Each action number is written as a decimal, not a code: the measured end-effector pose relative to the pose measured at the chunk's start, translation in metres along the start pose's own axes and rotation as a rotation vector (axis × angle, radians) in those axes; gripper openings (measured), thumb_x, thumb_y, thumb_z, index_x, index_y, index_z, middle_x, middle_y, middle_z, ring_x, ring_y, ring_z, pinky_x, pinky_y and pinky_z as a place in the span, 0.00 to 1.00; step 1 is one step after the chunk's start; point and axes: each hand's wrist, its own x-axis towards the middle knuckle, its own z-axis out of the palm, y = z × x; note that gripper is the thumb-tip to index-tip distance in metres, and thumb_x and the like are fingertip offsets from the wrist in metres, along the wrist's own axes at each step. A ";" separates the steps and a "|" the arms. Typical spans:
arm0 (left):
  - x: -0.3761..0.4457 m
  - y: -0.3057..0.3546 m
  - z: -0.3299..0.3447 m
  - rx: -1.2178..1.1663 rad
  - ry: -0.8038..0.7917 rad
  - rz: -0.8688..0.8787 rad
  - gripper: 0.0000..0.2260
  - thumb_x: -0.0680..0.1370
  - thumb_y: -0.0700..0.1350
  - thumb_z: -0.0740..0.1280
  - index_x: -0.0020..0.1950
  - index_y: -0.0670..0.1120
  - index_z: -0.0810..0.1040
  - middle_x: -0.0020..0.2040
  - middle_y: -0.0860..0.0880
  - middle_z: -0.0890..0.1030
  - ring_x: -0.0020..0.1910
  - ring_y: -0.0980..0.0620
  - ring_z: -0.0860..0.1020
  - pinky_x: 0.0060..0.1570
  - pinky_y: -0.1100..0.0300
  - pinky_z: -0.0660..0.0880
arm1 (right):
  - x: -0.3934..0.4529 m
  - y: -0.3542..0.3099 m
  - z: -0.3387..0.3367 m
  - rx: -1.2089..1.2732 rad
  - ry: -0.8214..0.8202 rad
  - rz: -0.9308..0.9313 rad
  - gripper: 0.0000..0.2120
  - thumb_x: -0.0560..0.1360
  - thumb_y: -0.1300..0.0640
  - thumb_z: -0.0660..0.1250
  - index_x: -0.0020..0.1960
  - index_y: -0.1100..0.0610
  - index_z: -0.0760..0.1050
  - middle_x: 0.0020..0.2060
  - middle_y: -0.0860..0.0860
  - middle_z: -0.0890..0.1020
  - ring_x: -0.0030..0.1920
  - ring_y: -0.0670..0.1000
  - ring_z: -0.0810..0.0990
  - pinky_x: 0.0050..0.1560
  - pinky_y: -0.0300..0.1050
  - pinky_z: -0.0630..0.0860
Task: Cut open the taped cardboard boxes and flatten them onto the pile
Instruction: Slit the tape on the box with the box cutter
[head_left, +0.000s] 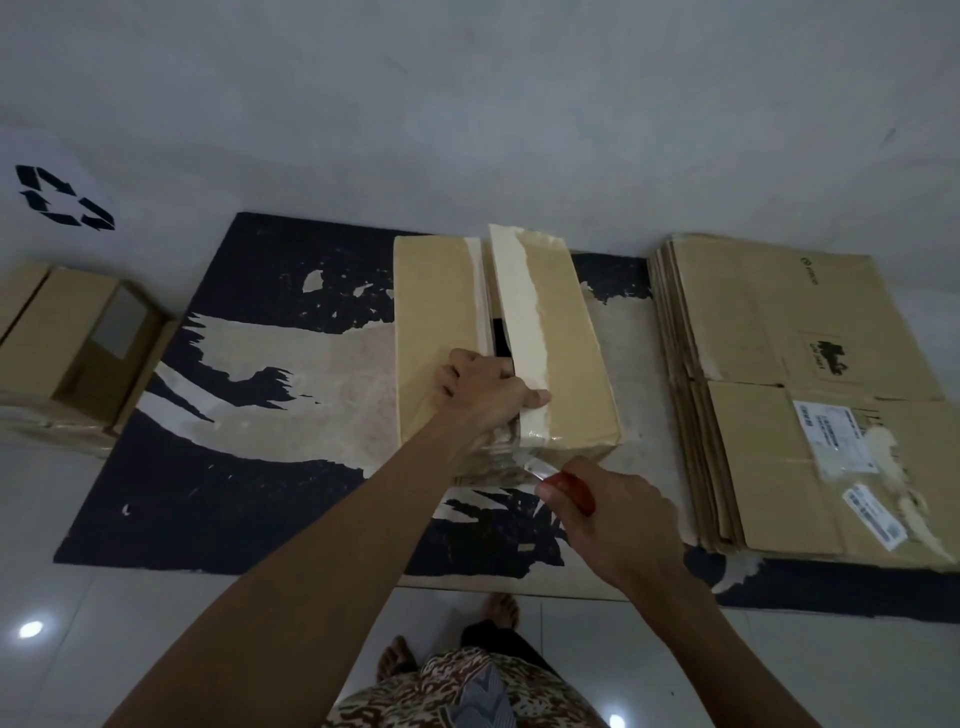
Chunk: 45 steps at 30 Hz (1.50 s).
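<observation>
A brown cardboard box (571, 364) stands in the middle of the worn black mat (249, 488). Pale tape (519, 312) runs along its top seam, and the seam gapes open in a dark slit. My left hand (483, 389) grips the edge of the left top flap at the slit, thumb lying across the tape. My right hand (618, 514) holds a red-handled knife (576, 491) at the box's near face, its blade at the tape on the lower front edge. A pile of flattened boxes (779, 395) lies to the right.
Another cardboard box (67, 343), one end open, sits at the left edge of the mat. A recycling symbol (62, 197) marks the pale surface at the far left. Glossy white floor tiles (104, 623) and my feet (498, 613) lie below the mat.
</observation>
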 end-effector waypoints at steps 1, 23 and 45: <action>-0.001 0.000 0.000 0.008 0.003 -0.002 0.16 0.63 0.57 0.79 0.42 0.48 0.83 0.61 0.51 0.63 0.64 0.44 0.65 0.67 0.49 0.66 | 0.001 -0.002 0.000 -0.012 -0.011 0.000 0.29 0.74 0.26 0.43 0.54 0.43 0.73 0.38 0.43 0.82 0.41 0.49 0.82 0.41 0.45 0.76; 0.000 -0.004 0.000 -0.070 -0.033 0.064 0.15 0.56 0.61 0.79 0.38 0.58 0.84 0.57 0.57 0.63 0.63 0.43 0.68 0.64 0.48 0.73 | -0.004 -0.034 -0.001 0.044 -0.038 0.163 0.21 0.80 0.34 0.50 0.64 0.44 0.70 0.50 0.53 0.82 0.50 0.58 0.81 0.48 0.51 0.73; -0.026 0.003 -0.002 -0.041 -0.003 0.189 0.19 0.72 0.72 0.62 0.38 0.59 0.77 0.53 0.51 0.75 0.64 0.41 0.71 0.69 0.38 0.62 | -0.030 0.020 0.002 0.420 0.108 -0.033 0.17 0.79 0.36 0.54 0.51 0.47 0.74 0.28 0.42 0.76 0.27 0.44 0.76 0.30 0.34 0.68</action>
